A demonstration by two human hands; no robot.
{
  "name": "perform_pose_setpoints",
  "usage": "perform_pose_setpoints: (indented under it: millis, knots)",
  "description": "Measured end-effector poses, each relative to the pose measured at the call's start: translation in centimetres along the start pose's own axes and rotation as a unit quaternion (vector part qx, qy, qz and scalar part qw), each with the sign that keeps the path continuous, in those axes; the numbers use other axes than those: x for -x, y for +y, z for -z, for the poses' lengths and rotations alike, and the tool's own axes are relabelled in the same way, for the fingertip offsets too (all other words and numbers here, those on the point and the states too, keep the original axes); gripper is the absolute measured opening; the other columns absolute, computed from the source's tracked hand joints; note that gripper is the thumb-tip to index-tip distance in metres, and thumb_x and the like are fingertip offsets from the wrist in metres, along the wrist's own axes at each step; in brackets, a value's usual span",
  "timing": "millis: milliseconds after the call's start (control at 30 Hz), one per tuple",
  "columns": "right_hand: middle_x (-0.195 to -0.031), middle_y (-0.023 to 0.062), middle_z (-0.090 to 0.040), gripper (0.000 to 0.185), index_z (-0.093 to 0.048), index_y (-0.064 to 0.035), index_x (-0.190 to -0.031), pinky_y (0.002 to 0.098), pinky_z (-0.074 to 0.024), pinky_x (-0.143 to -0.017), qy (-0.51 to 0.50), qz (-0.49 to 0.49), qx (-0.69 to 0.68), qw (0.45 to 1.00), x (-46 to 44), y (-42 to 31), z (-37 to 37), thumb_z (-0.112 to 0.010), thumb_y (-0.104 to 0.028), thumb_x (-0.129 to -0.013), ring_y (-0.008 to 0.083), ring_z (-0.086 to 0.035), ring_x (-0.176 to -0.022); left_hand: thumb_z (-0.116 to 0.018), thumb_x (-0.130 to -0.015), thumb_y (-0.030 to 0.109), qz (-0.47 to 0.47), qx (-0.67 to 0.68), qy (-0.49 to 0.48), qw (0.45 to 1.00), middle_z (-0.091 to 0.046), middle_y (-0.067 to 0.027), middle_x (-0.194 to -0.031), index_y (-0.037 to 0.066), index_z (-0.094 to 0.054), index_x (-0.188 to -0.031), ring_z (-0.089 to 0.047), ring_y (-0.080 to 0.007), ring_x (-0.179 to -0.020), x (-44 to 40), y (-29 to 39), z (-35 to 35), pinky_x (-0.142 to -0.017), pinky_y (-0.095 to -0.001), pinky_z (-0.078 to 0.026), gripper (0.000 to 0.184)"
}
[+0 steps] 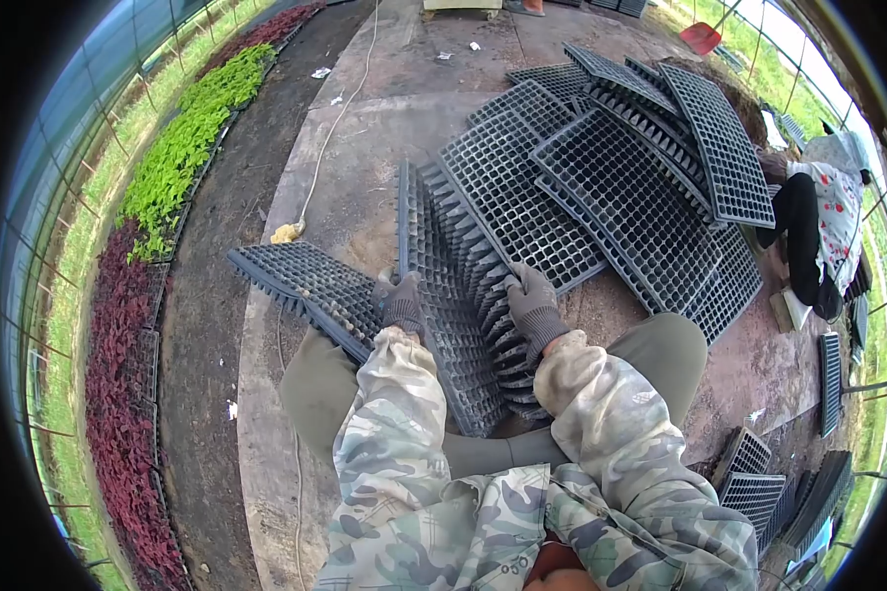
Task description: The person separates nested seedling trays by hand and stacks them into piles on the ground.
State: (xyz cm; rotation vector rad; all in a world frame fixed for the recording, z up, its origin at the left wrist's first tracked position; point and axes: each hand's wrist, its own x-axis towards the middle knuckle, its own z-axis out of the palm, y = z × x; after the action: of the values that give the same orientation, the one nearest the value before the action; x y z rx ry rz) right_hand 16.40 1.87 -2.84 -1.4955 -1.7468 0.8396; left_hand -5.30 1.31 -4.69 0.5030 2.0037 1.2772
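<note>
My left hand (400,300), in a dark grey glove, is closed on the edge of a black seedling tray (443,295) tilted up between my knees. A second seedling tray (310,281) leans at its left, against my left leg, and passes behind that hand. My right hand (532,303), gloved alike, grips the upper edge of a nested seedling tray (478,281) whose cell undersides face the first one. Its fingertips are partly hidden behind the rim. Just beyond lies a large seedling tray (517,187), cells up.
A loose heap of seedling trays (631,197) spreads at the front right. Another person (828,217) crouches beyond it. Further trays (754,492) stand at the lower right. A white hose (340,113) with a yellowish end runs along the floor. Green plants (192,138) and dark red plants (123,394) line the left.
</note>
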Motion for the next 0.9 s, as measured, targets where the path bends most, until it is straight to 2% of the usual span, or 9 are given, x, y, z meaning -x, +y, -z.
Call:
perform_pose_setpoints:
  millis: [67, 133, 167, 267, 533, 600, 733, 800, 900]
  knots:
    - [-0.097, 0.0165, -0.065, 0.024, -0.061, -0.004, -0.107, 0.0349, -0.0461, -0.085, 0.002, -0.036, 0.022, 0.999, 0.1, -0.1, 0.4, -0.054, -0.016, -0.088, 0.0278, -0.063, -0.092, -0.067, -0.072, 0.014, 0.012, 0.015, -0.046, 0.999, -0.066, -0.0174, -0.096, -0.001, -0.055, -0.121, -0.067, -0.0245, -0.075, 1.0, 1.3, 0.2, -0.062, -0.035, -0.055, 0.053]
    - [-0.096, 0.0184, -0.063, 0.025, -0.06, -0.0034, -0.108, 0.0375, -0.0461, -0.084, 0.016, -0.004, -0.007, 1.0, 1.0, 0.4, -1.0, -0.055, -0.017, -0.088, 0.0318, -0.061, -0.093, -0.068, -0.072, 0.018, -0.117, -0.115, 0.001, 0.986, -0.064, -0.022, -0.104, -0.002, -0.049, -0.126, -0.065, -0.0304, -0.09, 3.0, 3.0, -0.3, -0.078, -0.0386, -0.052, 0.061]
    - [-0.097, 0.0197, -0.062, 0.025, -0.059, -0.0031, -0.108, 0.0389, -0.0459, -0.084, 0.012, 0.03, 0.034, 0.999, 1.9, -0.4, -1.7, -0.055, -0.017, -0.088, 0.0343, -0.06, -0.094, -0.068, -0.072, 0.022, -0.101, -0.145, -0.027, 0.984, -0.06, -0.0253, -0.111, -0.002, -0.045, -0.129, -0.061, -0.0341, -0.102, 3.8, 4.2, -0.3, -0.088, -0.0392, -0.047, 0.066]
    - [-0.099, 0.0228, -0.058, 0.025, -0.057, -0.0023, -0.107, 0.0424, -0.0446, -0.086, -0.011, 0.067, 0.081, 0.994, 3.4, -1.9, -2.3, -0.055, -0.018, -0.087, 0.0406, -0.055, -0.097, -0.068, -0.072, 0.025, -0.164, -0.153, -0.019, 0.974, -0.061, -0.0257, -0.11, -0.002, -0.046, -0.128, -0.062, -0.0335, -0.099, 2.3, 2.1, -1.5, -0.085, -0.0389, -0.048, 0.066]
    - [-0.101, 0.018, -0.063, 0.027, -0.06, -0.0031, -0.113, 0.0369, -0.0434, -0.091, -0.002, -0.005, 0.029, 1.0, 0.6, -0.3, 0.9, -0.054, -0.015, -0.089, 0.0301, -0.059, -0.101, -0.069, -0.076, 0.021, -0.04, -0.073, 0.0, 0.997, -0.067, -0.0193, -0.087, -0.004, -0.06, -0.11, -0.067, -0.0311, -0.08, -0.8, 0.2, 0.7, -0.072, -0.0391, -0.051, 0.042]
    - [-0.104, 0.0179, -0.062, 0.029, -0.059, -0.0037, -0.115, 0.0372, -0.043, -0.093, -0.008, 0.013, 0.044, 0.999, 1.3, -1.0, 0.0, -0.054, -0.015, -0.089, 0.0308, -0.058, -0.103, -0.068, -0.077, 0.021, -0.119, -0.058, -0.026, 0.991, -0.067, -0.0204, -0.089, -0.004, -0.057, -0.114, -0.066, -0.0302, -0.079, 1.0, 1.1, -0.6, -0.072, -0.0383, -0.051, 0.046]
    - [-0.113, 0.0189, -0.059, 0.032, -0.057, -0.0045, -0.118, 0.038, -0.043, -0.094, -0.004, 0.072, 0.074, 0.995, 3.0, -1.8, -1.3, -0.055, -0.016, -0.088, 0.0332, -0.057, -0.104, -0.069, -0.075, 0.022, -0.194, -0.152, 0.107, 0.963, -0.067, -0.0141, -0.085, -0.002, -0.059, -0.114, -0.064, -0.0223, -0.075, 1.0, 0.7, -1.9, -0.067, -0.0349, -0.049, 0.046]
    - [-0.104, 0.0177, -0.063, 0.03, -0.057, -0.0008, -0.116, 0.0361, -0.0449, -0.091, 0.018, 0.06, 0.037, 0.997, 1.2, -0.7, 0.7, -0.054, -0.014, -0.089, 0.0327, -0.059, -0.1, -0.069, -0.075, 0.021, -0.02, -0.027, 0.034, 0.999, -0.067, -0.0142, -0.083, -0.002, -0.06, -0.113, -0.064, -0.0227, -0.074, 0.4, 1.0, 0.5, -0.067, -0.0349, -0.049, 0.045]
    - [-0.103, 0.0184, -0.061, 0.027, -0.059, -0.0027, -0.112, 0.0401, -0.0446, -0.089, 0.1, -0.018, -0.065, 0.993, -1.3, 2.5, 3.1, -0.055, -0.012, -0.087, 0.034, -0.057, -0.098, -0.068, -0.076, 0.019, 0.034, 0.036, 0.065, 0.997, -0.064, -0.0114, -0.076, -0.003, -0.061, -0.11, -0.06, -0.0202, -0.065, -0.9, 0.9, 2.0, -0.061, -0.0338, -0.048, 0.041]
